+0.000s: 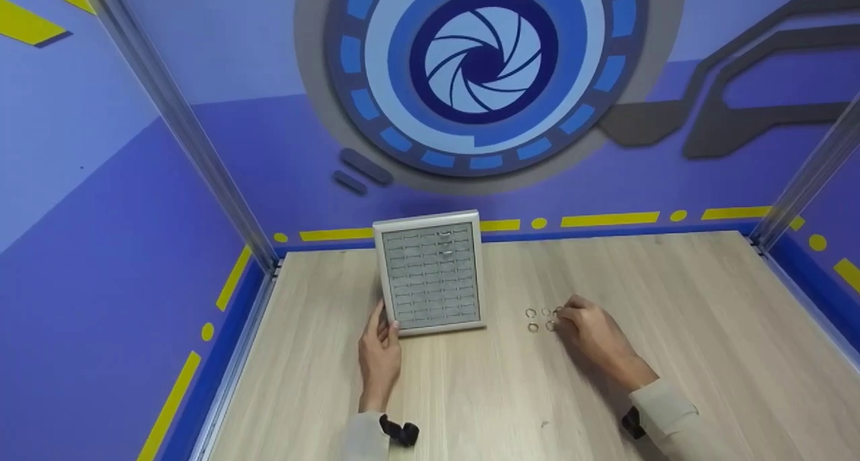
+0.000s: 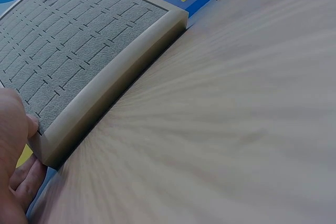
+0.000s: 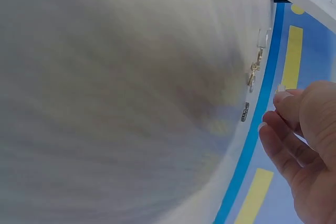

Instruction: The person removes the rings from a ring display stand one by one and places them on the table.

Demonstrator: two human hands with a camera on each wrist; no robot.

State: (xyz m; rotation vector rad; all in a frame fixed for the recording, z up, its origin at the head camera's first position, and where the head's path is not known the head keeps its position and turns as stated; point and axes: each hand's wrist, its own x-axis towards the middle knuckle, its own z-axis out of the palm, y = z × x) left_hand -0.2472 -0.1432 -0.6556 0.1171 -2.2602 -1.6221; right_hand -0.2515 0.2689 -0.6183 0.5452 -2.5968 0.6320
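Observation:
A ring display board (image 1: 430,279) with a pale frame and grey slotted padding stands tilted up on the table. A few rings (image 1: 445,243) sit in slots near its top right. My left hand (image 1: 380,360) grips its lower left corner, thumb on the front and fingers behind. To the right of the board, several loose rings (image 1: 532,327) lie on the wood. My right hand (image 1: 598,333) is at the right side of this group, thumb and forefinger pinched together on a small shiny ring (image 3: 281,87). Its other fingers are loosely bent in the right wrist view.
The light wood table (image 1: 672,300) reaches back to a blue and purple printed wall (image 1: 255,152). Metal posts (image 1: 181,125) rise at the corners. A black strap (image 1: 400,431) is on the left wrist, and another strap (image 1: 633,423) on the right.

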